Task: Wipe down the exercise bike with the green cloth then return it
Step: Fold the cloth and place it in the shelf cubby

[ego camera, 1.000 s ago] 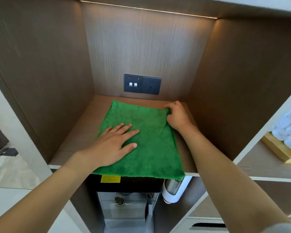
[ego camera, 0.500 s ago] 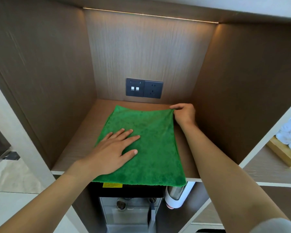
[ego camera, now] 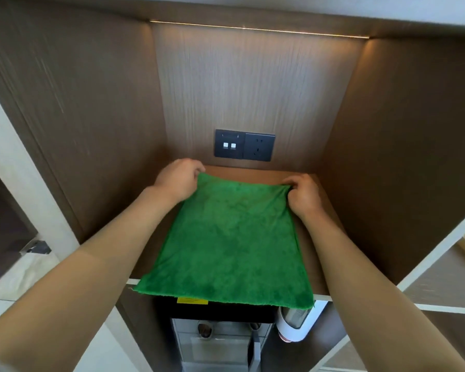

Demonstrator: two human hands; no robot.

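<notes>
The green cloth (ego camera: 230,241) lies spread flat on a brown wooden shelf (ego camera: 316,260) inside a niche, its near edge hanging slightly over the shelf's front. My left hand (ego camera: 179,178) pinches the cloth's far left corner. My right hand (ego camera: 304,196) pinches the far right corner, where the fabric bunches a little. Both arms reach forward along the cloth's sides. The exercise bike is not in view.
A dark switch and socket panel (ego camera: 244,145) sits on the niche's back wall just beyond the cloth. Wooden side walls close in left and right. Below the shelf stand a water dispenser (ego camera: 218,342) and a white cup holder (ego camera: 297,324). Another shelf (ego camera: 440,280) lies to the right.
My left hand lifted off the middle of the cloth and moved to its far left corner, which it now pinches. My right hand stays at the far right corner. The camera view moved closer.
</notes>
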